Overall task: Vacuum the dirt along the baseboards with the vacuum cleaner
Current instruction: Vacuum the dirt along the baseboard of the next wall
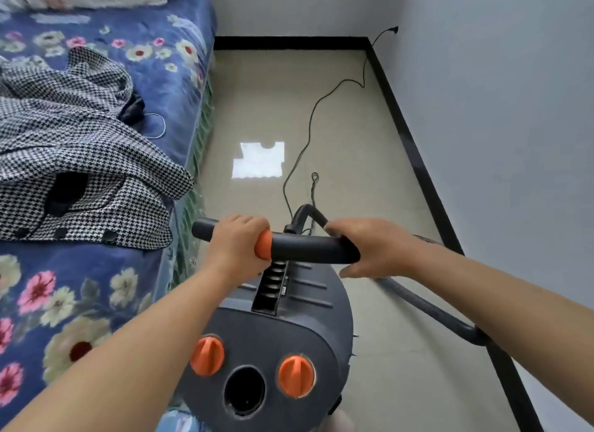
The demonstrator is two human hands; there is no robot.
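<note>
- Bright, even daylight fills the room; shadows are faint.
- A white glare patch (pixel 258 160) reflects off the glossy beige tiled floor (pixel 369 180) near centre.
- Wide-angle bending curves the black baseboard (pixel 414 148) towards 3 o'clock.
- Edges look slightly soft.

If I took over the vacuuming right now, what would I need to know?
Left hand: grips the black tube by its orange band.
Right hand: holds the tube's other end.
The vacuum cleaner stands on the floor between the bed and the wall, its hose trailing right, its cord running to the wall.
Done: tube in hand.
Left: nothing shows suction at the black baseboard yet.
</note>
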